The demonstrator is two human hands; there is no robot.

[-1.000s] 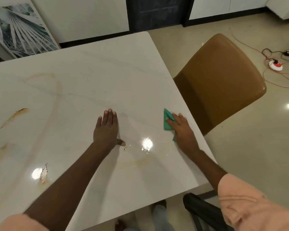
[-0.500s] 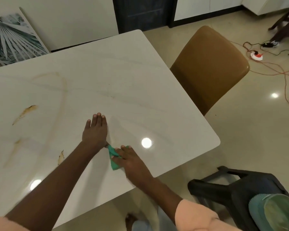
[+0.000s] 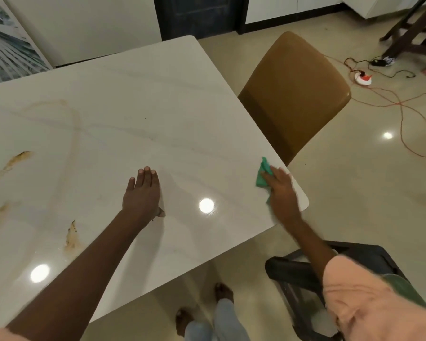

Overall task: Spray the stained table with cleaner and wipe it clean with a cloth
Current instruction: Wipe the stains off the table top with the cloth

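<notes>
Here, right grip pressing green cloth flat at counter corner, left grip spread flat, brown stains beyond it.

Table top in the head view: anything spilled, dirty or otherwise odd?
Yes. Brown stains and a smear mark the table on its left side, far from the green cloth that the right hand presses near the right corner. The left hand rests flat mid-table.
</notes>
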